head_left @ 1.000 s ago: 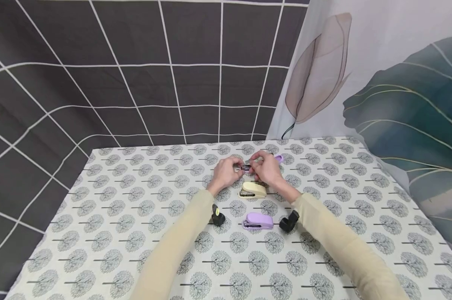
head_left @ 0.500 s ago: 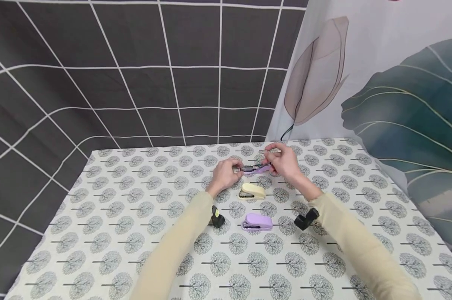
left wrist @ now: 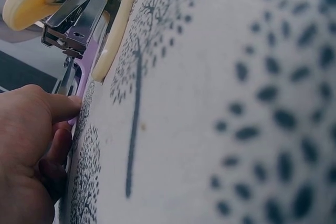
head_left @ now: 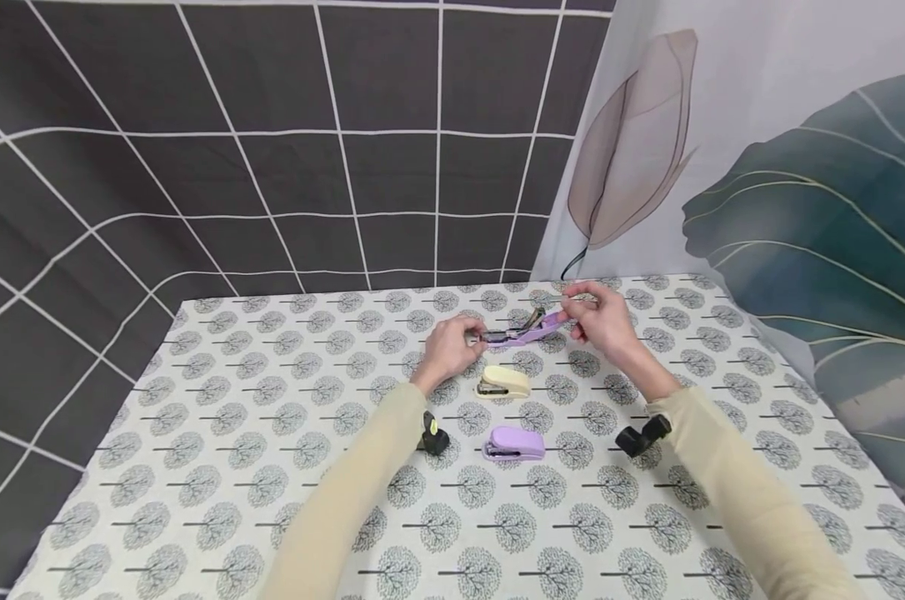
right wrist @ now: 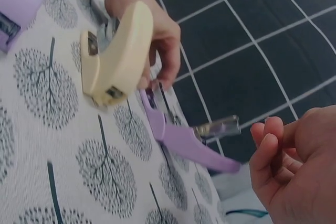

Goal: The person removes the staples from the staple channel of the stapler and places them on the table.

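Observation:
My left hand (head_left: 449, 352) pinches the front end of an opened purple stapler (head_left: 529, 335), low over the cloth. In the right wrist view this stapler (right wrist: 197, 148) lies spread out, with a metal part (right wrist: 223, 127) sticking up near its middle. My right hand (head_left: 604, 323) is just beyond its far right end, thumb and fingertips together. From those fingers a thin metal strip (head_left: 577, 298) shows in the head view; the right wrist view hides it. Nearer to me stands a cream stapler (head_left: 507, 382), and nearer still another purple stapler (head_left: 514, 443).
A white cloth (head_left: 272, 467) printed with trees covers the table. Behind it hangs a dark curtain with white grid lines (head_left: 385, 175). A leaf-patterned curtain (head_left: 647, 150) hangs at the back right.
My right hand has drawn away to the right from the opened stapler, carrying the thin strip. The stapler's metal part now stands raised. My left hand has stayed in place.

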`<state>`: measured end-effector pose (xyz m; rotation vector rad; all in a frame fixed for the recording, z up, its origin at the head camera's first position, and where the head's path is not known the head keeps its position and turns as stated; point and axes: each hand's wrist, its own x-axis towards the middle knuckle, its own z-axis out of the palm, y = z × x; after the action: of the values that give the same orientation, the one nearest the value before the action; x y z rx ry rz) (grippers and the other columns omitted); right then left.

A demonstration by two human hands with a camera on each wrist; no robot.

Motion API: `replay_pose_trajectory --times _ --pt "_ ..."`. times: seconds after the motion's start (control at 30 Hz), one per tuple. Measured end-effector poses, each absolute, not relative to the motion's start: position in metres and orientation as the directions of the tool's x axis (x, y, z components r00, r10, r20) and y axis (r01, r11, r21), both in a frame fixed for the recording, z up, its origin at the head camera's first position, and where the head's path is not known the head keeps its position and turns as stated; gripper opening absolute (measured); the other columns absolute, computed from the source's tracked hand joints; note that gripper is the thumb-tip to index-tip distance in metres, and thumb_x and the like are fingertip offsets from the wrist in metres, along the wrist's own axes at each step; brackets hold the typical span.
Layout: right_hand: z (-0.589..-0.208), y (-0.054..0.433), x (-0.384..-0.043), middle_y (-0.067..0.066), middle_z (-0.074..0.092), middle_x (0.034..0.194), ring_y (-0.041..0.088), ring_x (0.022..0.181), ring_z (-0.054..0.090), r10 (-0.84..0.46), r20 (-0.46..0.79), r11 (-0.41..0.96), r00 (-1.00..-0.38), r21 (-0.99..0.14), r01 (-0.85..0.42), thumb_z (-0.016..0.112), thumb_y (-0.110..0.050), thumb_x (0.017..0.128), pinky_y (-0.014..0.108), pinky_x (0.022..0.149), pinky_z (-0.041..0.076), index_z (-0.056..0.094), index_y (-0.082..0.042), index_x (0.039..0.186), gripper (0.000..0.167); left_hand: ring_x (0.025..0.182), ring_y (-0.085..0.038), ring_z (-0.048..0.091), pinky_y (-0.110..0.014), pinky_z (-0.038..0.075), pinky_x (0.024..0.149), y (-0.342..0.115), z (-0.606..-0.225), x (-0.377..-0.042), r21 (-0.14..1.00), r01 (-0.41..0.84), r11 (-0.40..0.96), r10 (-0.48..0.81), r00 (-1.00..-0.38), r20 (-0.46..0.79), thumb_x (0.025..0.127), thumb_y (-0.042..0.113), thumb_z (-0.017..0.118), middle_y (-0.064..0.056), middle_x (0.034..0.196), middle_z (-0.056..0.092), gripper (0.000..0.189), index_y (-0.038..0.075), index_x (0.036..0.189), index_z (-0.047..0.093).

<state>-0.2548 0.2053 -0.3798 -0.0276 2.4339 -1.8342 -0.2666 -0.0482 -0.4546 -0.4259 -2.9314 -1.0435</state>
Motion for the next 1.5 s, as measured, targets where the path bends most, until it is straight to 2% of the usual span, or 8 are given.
replay_pose_trajectory --times 0.23,0.37,0.63,0.83,1.27,1.5 --pt "-0.387 0.226 -0.256 0.001 0.071 0.078 0.008 0.05 0.055 -0.025 -0.087 0.271 -0.996 -0.959 0.077 0.059 -0.012 0.101 0.024 0.049 0.052 0.048 0.007 0.131 0.037 0.095 -0.018 0.063 -0.032 0.05 0.078 -0.047 -0.456 -0.268 0.611 0.252 0.751 0.248 -0.964 0.094 0.089 0.02 0.076 0.002 0.111 0.068 0.027 0.016 0.115 0.071" --pt "-0.393 0.235 -0.257 0.003 0.072 0.079 0.008 0.049 0.054 -0.015 -0.103 0.252 -0.995 -0.963 0.096 0.058 -0.013 0.102 0.023 0.048 0.051 0.046 0.007 0.133 0.038 0.094 -0.018 0.063 -0.031 0.049 0.077 -0.047 -0.457 -0.268 0.608 0.254 0.753 0.249 -0.964 0.094 0.089 0.021 0.076 0.002 0.112 0.068 0.027 0.016 0.115 0.071" --pt "-0.406 0.243 -0.257 0.013 0.071 0.088 0.009 0.053 0.056 -0.02 -0.156 0.311 -0.987 -0.94 0.142 0.058 -0.01 0.102 0.024 0.051 0.052 0.046 0.007 0.135 0.039 0.089 -0.016 0.063 -0.029 0.05 0.073 -0.048 -0.457 -0.266 0.614 0.266 0.744 0.252 -0.961 0.111 0.089 0.019 0.076 0.001 0.109 0.068 0.025 0.015 0.113 0.071" --pt "-0.418 0.246 -0.255 0.009 0.07 0.087 0.009 0.055 0.057 -0.025 -0.219 0.319 -0.975 -0.926 0.199 0.056 -0.008 0.102 0.023 0.049 0.049 0.047 0.004 0.135 0.037 0.09 -0.017 0.062 -0.031 0.05 0.077 -0.048 -0.458 -0.267 0.604 0.271 0.749 0.253 -0.96 0.118 0.089 0.021 0.076 0.002 0.11 0.068 0.026 0.016 0.114 0.071" --pt "-0.433 0.244 -0.257 0.008 0.07 0.083 0.01 0.054 0.059 -0.037 -0.241 0.424 -0.97 -0.883 0.203 0.058 -0.008 0.101 0.024 0.046 0.049 0.051 0.005 0.128 0.031 0.089 -0.016 0.061 -0.029 0.048 0.072 -0.048 -0.459 -0.268 0.601 0.272 0.752 0.254 -0.96 0.117 0.088 0.021 0.077 0.002 0.112 0.068 0.028 0.017 0.115 0.071" --pt "-0.434 0.241 -0.257 0.01 0.069 0.081 0.011 0.055 0.059 -0.049 -0.242 0.448 -0.969 -0.873 0.195 0.058 -0.006 0.1 0.023 0.045 0.048 0.053 0.006 0.125 0.028 0.088 -0.016 0.061 -0.031 0.049 0.076 -0.047 -0.459 -0.267 0.596 0.264 0.758 0.245 -0.963 0.115 0.089 0.021 0.077 0.002 0.111 0.068 0.027 0.017 0.115 0.071"
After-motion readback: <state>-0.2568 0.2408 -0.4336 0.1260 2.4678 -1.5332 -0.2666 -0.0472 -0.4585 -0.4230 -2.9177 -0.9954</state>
